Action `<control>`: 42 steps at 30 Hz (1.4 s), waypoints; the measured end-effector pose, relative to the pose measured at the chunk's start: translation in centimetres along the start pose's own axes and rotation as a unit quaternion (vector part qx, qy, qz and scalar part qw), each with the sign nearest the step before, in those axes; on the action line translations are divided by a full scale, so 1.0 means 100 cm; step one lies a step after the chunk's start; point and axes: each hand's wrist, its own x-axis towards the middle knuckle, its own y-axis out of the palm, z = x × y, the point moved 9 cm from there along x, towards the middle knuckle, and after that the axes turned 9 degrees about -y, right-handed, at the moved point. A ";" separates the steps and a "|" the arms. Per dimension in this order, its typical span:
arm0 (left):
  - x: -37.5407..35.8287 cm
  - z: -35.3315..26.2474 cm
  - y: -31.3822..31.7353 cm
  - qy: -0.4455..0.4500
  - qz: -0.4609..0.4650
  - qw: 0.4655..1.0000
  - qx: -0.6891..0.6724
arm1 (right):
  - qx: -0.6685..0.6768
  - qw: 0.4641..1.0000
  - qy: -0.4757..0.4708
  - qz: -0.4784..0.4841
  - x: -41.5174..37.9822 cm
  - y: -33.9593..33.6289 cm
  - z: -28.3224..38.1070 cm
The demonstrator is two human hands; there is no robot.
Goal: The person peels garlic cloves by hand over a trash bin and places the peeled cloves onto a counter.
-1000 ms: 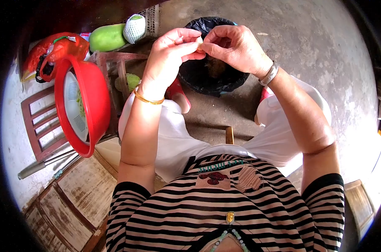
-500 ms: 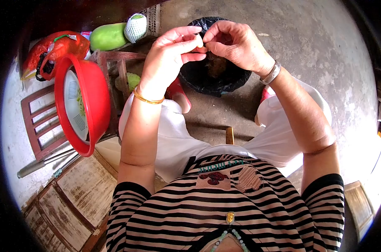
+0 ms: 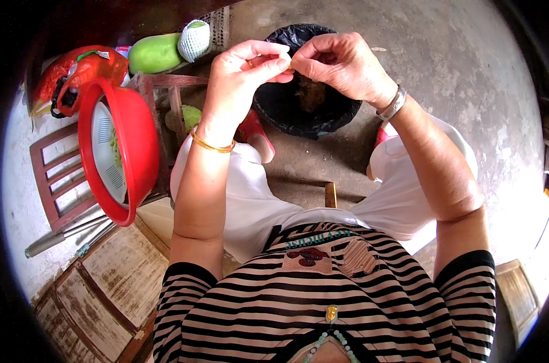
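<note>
My left hand [image 3: 241,85] and my right hand [image 3: 341,63] meet at the fingertips above a black-lined bin [image 3: 304,103] on the floor. Between thumbs and forefingers they pinch one small pale piece [image 3: 286,60], too small to tell what it is. The left wrist carries a gold bangle, the right a silver one. Brownish scraps lie inside the bin. I sit with white-trousered knees either side of the bin.
A red basin [image 3: 138,145] holding a white strainer with green bits rests on a wooden stool [image 3: 53,181] at left. Behind it lie a red bag [image 3: 75,72], a green gourd [image 3: 155,54] and a net-wrapped fruit [image 3: 194,40]. Bare concrete floor spreads right.
Both hands stay joined over the bin; the fingers have shifted slightly, working the small piece, and the right hand has lifted a little.
</note>
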 end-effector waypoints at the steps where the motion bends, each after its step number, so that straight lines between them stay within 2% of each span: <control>1: 0.000 0.000 0.000 -0.001 0.000 1.000 0.002 | 0.005 1.000 -0.001 0.003 0.000 0.000 0.000; 7: 0.000 0.004 0.002 -0.019 0.004 1.000 0.023 | -0.054 0.998 -0.015 0.034 0.000 0.000 0.002; 13: 0.000 0.005 0.002 -0.030 0.016 0.999 0.002 | -0.076 0.996 -0.029 0.022 0.001 -0.003 0.007; 16: 0.001 0.005 0.001 -0.033 0.019 0.999 -0.024 | 0.000 1.000 -0.008 0.005 0.000 -0.002 0.004; 19: 0.002 0.004 -0.002 -0.024 0.017 0.999 -0.040 | 0.015 1.000 0.000 -0.023 0.000 -0.005 0.003; 21: 0.002 0.003 -0.004 -0.012 0.013 0.999 -0.037 | 0.004 1.000 -0.014 -0.009 0.001 -0.003 0.001; 25: 0.000 0.001 0.004 -0.007 0.017 0.998 0.065 | -0.069 0.996 0.010 0.047 -0.001 0.001 -0.003; 27: 0.000 0.004 0.004 -0.011 0.024 0.994 0.102 | -0.056 0.997 0.017 0.060 -0.002 0.002 -0.003; 34: -0.002 0.004 0.007 -0.026 0.042 0.998 0.049 | -0.009 0.997 -0.010 0.074 0.000 0.004 0.006; 37: -0.001 0.002 0.004 -0.026 0.041 0.999 -0.001 | 0.059 0.996 0.041 0.052 -0.002 0.003 0.003; 40: -0.001 0.001 0.000 -0.028 0.042 0.998 -0.030 | 0.058 0.996 0.050 0.040 -0.001 0.000 0.007; 42: -0.001 0.000 -0.002 -0.027 0.032 0.999 -0.028 | 0.042 0.998 0.018 0.035 -0.001 0.000 0.010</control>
